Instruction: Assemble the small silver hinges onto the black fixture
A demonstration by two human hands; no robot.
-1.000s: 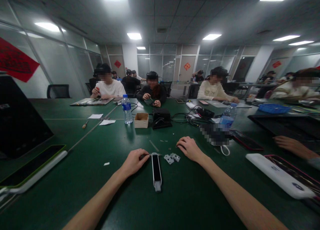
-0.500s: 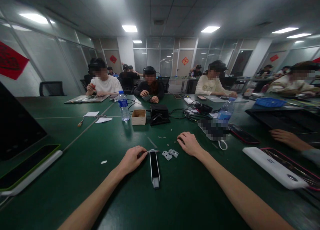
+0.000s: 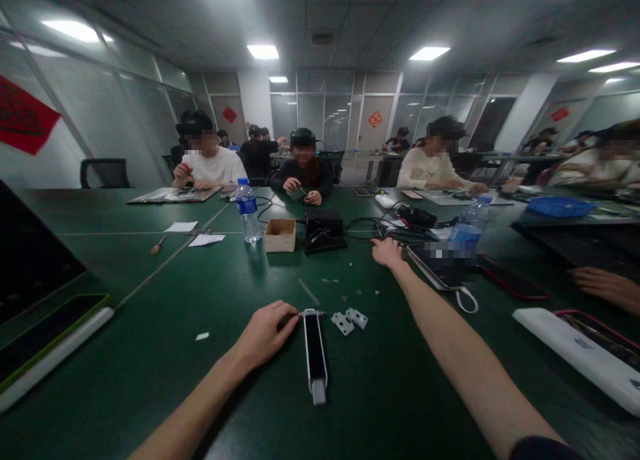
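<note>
My left hand [image 3: 270, 332] rests on the green table, its fingers closed on one end of a thin metal rod [image 3: 320, 313]. The rod lies crosswise at the top of a long black strip-shaped device with a white frame [image 3: 315, 350], which has a grey end piece nearest me. Beside it sit several small grey metal plates with holes [image 3: 345, 325], partly overlapping. My right hand [image 3: 388, 252] is stretched forward over the table, fingers extended and apparently holding nothing. It is nearest to the black cables and a pale-edged phone-like device [image 3: 435, 263]. Small nuts or rings [image 3: 359, 292] lie between my hands.
Ahead stand a water bottle [image 3: 249, 213], a small cardboard box [image 3: 280, 236] and a black stand [image 3: 324, 232]. A second bottle [image 3: 470, 223] and a white power bank [image 3: 575, 353] are to the right, near another person's hand [image 3: 607, 288]. Several people sit across the table.
My right hand has moved forward, away from the small metal parts and closer to the cables. My left hand stays at the rod. The view has shifted slightly.
</note>
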